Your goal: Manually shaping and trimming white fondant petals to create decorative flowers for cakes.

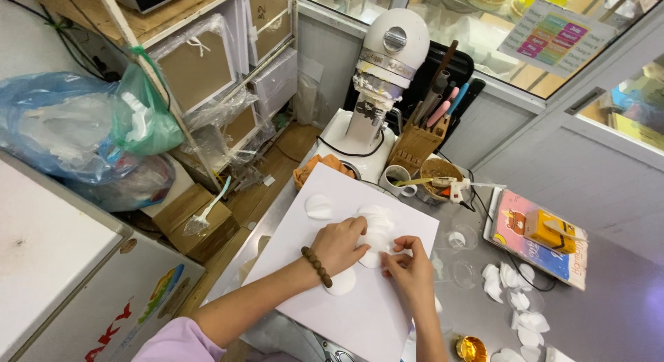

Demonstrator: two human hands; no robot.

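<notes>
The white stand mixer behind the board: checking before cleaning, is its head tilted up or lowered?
Tilted up: the white stand mixer shows its smeared attachment hub, with no bowl under it.

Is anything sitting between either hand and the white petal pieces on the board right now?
Nothing visible. The left hand and the right hand both rest directly on the cluster of white petal pieces on the white board. The glue gun lies off the board, beyond it.

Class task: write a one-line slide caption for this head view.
Both hands, left hand and right hand, press white petal shapes on a white board.
</notes>
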